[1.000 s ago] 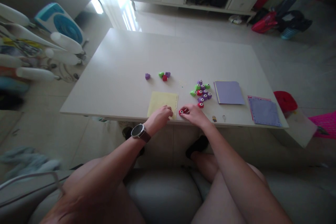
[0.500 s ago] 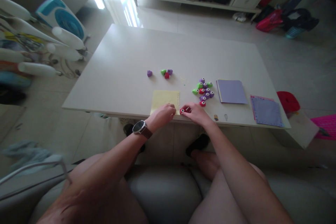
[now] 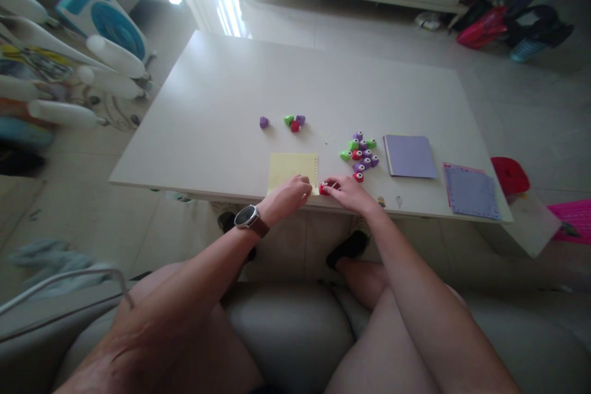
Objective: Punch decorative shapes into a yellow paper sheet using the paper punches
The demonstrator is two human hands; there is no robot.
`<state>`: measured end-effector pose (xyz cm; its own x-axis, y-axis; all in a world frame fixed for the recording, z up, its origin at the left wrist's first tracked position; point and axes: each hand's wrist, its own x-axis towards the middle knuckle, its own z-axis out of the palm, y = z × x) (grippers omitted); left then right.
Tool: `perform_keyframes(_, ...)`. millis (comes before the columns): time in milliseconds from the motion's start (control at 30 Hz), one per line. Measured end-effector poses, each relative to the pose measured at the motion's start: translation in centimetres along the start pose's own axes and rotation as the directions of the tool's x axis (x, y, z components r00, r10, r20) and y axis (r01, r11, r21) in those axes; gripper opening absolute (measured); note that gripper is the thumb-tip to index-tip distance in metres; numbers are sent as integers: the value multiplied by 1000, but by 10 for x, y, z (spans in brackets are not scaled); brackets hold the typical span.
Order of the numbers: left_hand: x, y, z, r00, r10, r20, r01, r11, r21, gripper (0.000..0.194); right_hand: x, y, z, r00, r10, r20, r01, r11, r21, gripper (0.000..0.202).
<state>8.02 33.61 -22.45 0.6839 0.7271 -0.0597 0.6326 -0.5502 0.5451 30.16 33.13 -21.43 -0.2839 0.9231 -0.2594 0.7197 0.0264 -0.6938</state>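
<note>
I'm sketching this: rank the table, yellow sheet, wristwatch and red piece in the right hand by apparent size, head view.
1. Table
2. Yellow sheet, partly behind the left hand
3. Wristwatch
4. Red piece, partly hidden by the right hand

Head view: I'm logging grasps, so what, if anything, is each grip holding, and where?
Right grip: the red eye-marked piece, by its end away from the yellow sheet. Left grip: over the sheet; any hold cannot be told.
</note>
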Motion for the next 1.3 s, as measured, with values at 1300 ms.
perform_keyframes(1300,-1,-10,7,993,-27,-119,31,999,34,44,1,8,7,994,-78,-70,76,996,-40,24)
